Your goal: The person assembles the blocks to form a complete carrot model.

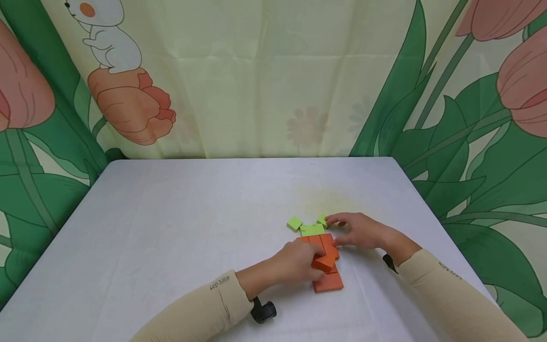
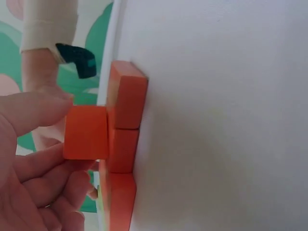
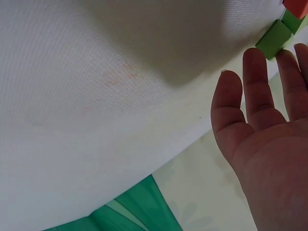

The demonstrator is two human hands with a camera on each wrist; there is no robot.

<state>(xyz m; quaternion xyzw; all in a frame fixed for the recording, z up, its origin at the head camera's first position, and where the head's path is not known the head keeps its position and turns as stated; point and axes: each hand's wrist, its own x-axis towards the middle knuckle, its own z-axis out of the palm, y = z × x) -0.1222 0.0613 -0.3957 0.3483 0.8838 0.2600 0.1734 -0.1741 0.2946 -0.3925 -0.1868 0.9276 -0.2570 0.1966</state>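
Observation:
My left hand [image 1: 295, 262] pinches an orange block [image 2: 86, 133] between thumb and fingers, tilted above other flat orange blocks [image 1: 328, 283] laid together on the table. At the top of this figure lies a wider green block [image 1: 312, 230], with a small green block [image 1: 294, 223] off its left corner. My right hand [image 1: 363, 232] reaches in from the right, its fingers loosely bent and spread. Its fingertips are at the other small green block [image 3: 275, 39], while the thumb is beside the orange blocks' right edge. Part of the orange row is hidden behind my left hand.
A white cloth covers the table [image 1: 192, 213]. Behind it hangs a curtain [image 1: 256, 85] printed with tulips and a white animal. Black wrist camera mounts [image 1: 263, 311] sit under the sleeves.

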